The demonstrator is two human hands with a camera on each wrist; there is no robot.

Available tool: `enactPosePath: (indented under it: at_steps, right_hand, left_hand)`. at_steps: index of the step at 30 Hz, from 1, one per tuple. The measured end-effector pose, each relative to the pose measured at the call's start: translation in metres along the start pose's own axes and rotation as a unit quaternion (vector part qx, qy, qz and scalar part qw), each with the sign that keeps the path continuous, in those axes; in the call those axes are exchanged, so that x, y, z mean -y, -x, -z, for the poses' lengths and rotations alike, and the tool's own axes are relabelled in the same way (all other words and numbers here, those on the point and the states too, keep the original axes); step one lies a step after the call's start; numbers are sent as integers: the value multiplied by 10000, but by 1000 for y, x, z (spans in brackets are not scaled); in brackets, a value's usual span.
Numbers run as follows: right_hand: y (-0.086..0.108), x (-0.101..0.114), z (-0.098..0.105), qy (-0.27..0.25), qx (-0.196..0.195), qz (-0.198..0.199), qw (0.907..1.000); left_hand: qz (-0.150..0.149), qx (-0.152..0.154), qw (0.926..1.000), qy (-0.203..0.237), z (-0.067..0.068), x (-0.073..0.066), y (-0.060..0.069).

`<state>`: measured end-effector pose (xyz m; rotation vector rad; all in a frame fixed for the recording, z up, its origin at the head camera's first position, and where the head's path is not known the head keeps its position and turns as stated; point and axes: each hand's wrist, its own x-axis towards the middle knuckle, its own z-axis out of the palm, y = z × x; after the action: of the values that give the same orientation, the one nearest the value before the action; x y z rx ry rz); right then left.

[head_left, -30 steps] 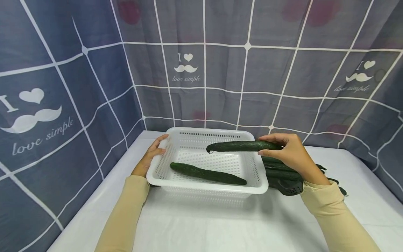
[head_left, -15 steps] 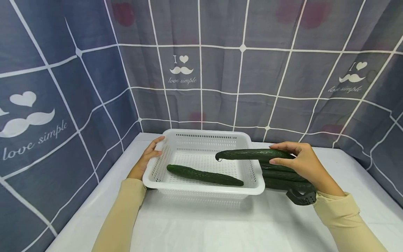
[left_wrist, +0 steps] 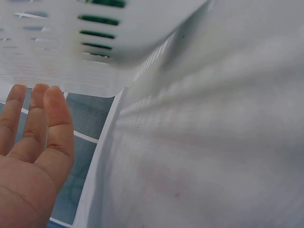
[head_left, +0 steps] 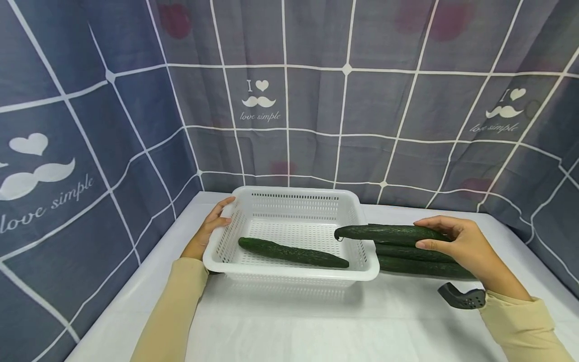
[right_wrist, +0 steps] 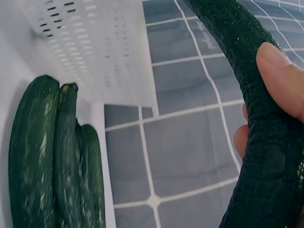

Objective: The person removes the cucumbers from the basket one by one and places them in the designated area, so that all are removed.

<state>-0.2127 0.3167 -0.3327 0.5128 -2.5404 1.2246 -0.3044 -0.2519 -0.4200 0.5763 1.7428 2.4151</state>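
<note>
My right hand holds a dark green cucumber between thumb and fingers, level, its tip reaching over the right rim of a white plastic basket. In the right wrist view the thumb lies along this cucumber. One cucumber lies inside the basket, slanting across its floor. My left hand rests against the basket's left side, thumb and a finger at the rim. Straight fingers touch the outer wall in the left wrist view; its thumb is hidden there.
Several more cucumbers lie side by side on the white tabletop, right of the basket. A grey-blue checked curtain closes off the back and sides. A black strap-like piece sits at the right wrist.
My right hand has moved right with its cucumber, from above the basket to its right edge, over the other cucumbers. The left hand stays at the basket. The view has shifted slightly.
</note>
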Motion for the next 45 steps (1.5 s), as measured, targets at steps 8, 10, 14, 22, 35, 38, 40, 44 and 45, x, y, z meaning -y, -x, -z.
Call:
enactPosePath:
  at_steps: [8, 10, 14, 22, 35, 38, 40, 44, 45]
  right_hand:
    - [16, -19, 18, -13, 67, -256, 9996]
    - [19, -24, 22, -39, 93, -300, 9995]
    - [25, -35, 30, -279, 137, -280, 9991]
    - [35, -54, 41, -282, 270, -177, 9991]
    - [47, -87, 53, -471, 727, 284, 9958]
    - [47, -94, 52, -602, 951, 205, 9934]
    - [46, -97, 50, -649, 1119, 140, 9915]
    - [42, -103, 41, -576, 1334, 340, 9888]
    - [41, -104, 38, -549, 1374, 433, 9881]
  left_hand:
    - [19, 69, 9998, 179, -1, 0, 1]
    - [-27, 108, 9997, 225, 0, 0, 2]
    - [-99, 171, 9995, 251, 0, 1, 0]
    - [-97, 254, 9992, 301, 1, 1, 0]
    - [-146, 396, 9984, 367, 2, 1, 0]
    - [-238, 400, 9984, 314, 3, 2, -1]
    - [-341, 409, 9982, 257, 4, 2, -1]
    - [-469, 449, 9975, 262, 5, 3, -3]
    - [-501, 480, 9972, 289, 6, 4, -3]
